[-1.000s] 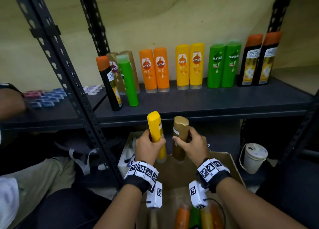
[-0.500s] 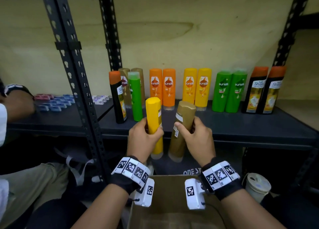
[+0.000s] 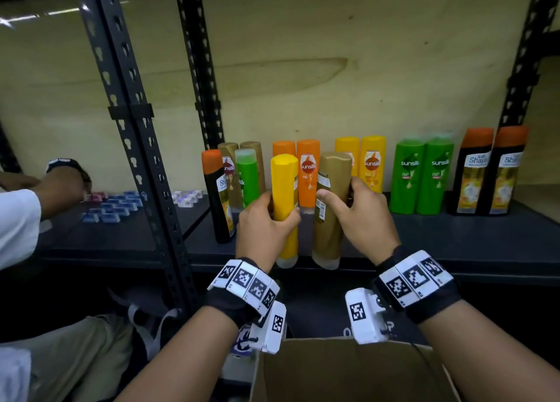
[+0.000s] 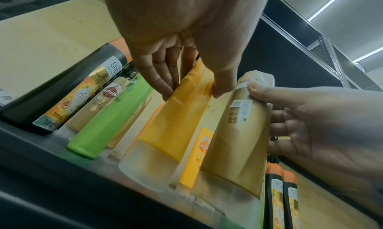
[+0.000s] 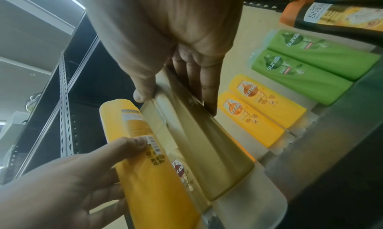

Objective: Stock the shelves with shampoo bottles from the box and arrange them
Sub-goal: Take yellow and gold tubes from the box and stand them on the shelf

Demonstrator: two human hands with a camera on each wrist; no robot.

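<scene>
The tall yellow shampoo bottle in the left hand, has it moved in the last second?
Yes. The tall yellow shampoo bottle has risen from the cardboard box up to the dark metal shelf.

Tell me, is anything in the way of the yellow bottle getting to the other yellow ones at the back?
Yes. The yellow bottle in the left hand is at the shelf's front edge, left of the yellow pair. The gold bottle in the right hand stands between them.
</scene>
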